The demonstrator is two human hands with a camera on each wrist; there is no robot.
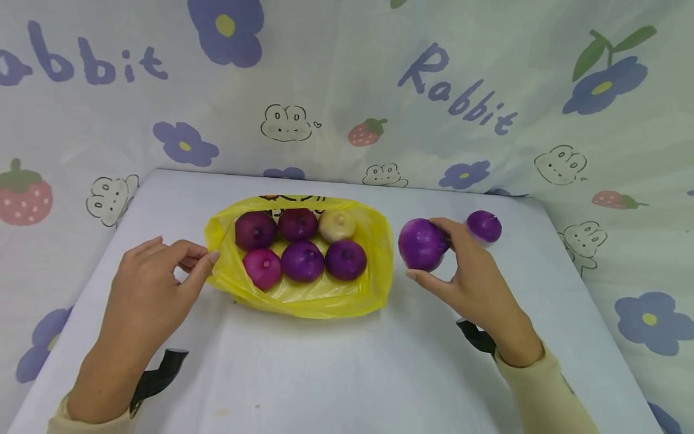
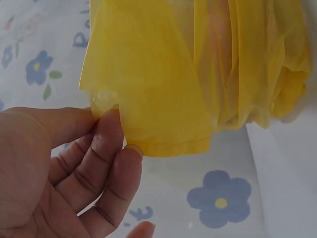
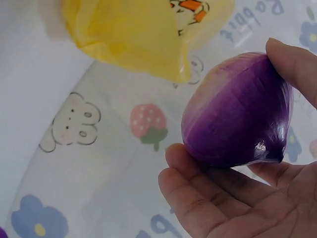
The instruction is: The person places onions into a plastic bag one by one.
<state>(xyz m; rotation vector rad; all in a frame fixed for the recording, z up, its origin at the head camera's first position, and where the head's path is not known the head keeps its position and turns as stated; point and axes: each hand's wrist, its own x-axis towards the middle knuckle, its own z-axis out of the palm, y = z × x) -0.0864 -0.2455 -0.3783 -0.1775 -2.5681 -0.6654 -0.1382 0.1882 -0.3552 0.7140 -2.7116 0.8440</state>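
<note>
A yellow plastic bag (image 1: pixel 303 307) stands with its mouth wide, several onions inside it: mostly purple, such as the one in the front middle (image 1: pixel 302 261), plus a pale one (image 1: pixel 337 225) at the back right. My left hand (image 1: pixel 157 289) pinches the bag's left edge between thumb and fingers; the left wrist view shows the thin yellow film (image 2: pixel 158 89) between them. Just right of the bag, my right hand (image 1: pixel 472 283) grips a purple onion (image 1: pixel 420 246) between thumb and fingers. In the right wrist view that onion (image 3: pixel 237 114) has a paler side and a pointed end.
Another purple onion (image 1: pixel 484 226) lies on the white table (image 1: pixel 325 374) behind my right hand. A cloth curtain (image 1: pixel 336 72) printed with flowers, rabbits and strawberries hangs behind and beside the table.
</note>
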